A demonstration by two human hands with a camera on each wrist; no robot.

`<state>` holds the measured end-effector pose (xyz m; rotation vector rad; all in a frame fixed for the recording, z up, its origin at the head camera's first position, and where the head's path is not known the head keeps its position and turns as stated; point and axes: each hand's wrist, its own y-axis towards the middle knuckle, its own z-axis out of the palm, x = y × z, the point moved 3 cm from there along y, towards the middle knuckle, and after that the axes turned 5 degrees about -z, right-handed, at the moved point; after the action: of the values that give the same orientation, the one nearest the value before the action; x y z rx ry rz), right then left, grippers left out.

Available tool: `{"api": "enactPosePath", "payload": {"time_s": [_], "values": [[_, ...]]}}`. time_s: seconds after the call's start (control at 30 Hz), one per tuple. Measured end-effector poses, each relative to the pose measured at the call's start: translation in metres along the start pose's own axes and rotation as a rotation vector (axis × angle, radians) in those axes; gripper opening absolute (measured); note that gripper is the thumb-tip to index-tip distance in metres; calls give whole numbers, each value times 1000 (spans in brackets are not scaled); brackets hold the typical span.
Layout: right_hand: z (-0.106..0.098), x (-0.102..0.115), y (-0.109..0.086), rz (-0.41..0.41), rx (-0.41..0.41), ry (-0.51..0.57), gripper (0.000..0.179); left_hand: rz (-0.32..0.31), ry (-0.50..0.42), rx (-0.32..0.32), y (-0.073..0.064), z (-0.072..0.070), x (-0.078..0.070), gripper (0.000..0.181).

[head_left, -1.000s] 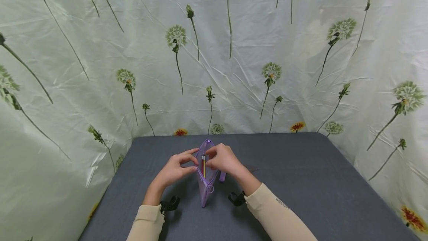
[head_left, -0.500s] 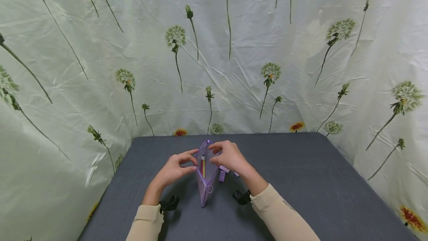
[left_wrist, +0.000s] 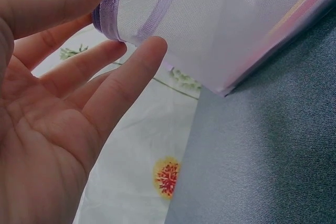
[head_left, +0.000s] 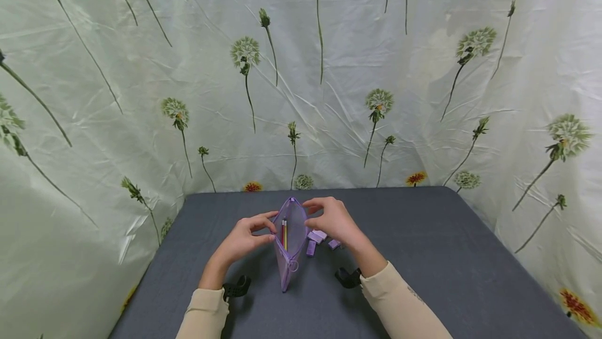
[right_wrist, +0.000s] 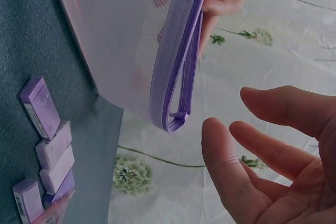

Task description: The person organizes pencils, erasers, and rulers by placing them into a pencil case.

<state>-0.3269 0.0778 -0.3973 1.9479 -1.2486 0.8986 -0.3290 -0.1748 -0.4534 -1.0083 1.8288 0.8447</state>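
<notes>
At the lower centre of the head view, a purple mesh pouch (head_left: 296, 234) stood upright on a dark grey desk (head_left: 432, 271), its mouth gaping upward. Two pencils (head_left: 284, 234), one red and one yellow, leaned inside along its left part, and a ring pull (head_left: 293, 266) hung at its near end. The left hand (head_left: 242, 240), left of the pouch, pinched the left side of the rim; in the left wrist view its thumb and some fingers were clamped on the purple edge at the top, with another finger apart from them. The right hand (head_left: 333, 221) was just beside the right side of the rim; in the right wrist view, at the lower right, its fingers (right_wrist: 223, 161) were apart, held nothing and were clear of the mesh. Small purple and lilac blocks (right_wrist: 41, 107) lay on the desk right of the pouch, clustered at the lower left of the right wrist view with a pink object (right_wrist: 56, 212) among them. Both wrists bore black straps (head_left: 236, 287) above cream sleeves (head_left: 203, 313). Behind the desk, a pale flower-printed cloth (head_left: 197, 62) filled the upper frame.
</notes>
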Motion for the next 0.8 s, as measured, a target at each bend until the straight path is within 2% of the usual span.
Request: {"api": "enactPosePath", "payload": {"time_s": [0.13, 0.47, 0.6, 0.8], "values": [[-4, -5, -1, 5, -23, -4, 44, 2, 3, -2, 0, 0, 0, 7], [-17, -23, -6, 39, -72, 65, 41, 9, 39, -5, 2, 0, 2, 6], [-23, -31, -8, 67, -92, 96, 41, 3, 26, -7, 2, 0, 3, 5], [-31, -45, -13, 97, -109, 62, 40, 20, 11, -5, 1, 0, 8, 6]]}}
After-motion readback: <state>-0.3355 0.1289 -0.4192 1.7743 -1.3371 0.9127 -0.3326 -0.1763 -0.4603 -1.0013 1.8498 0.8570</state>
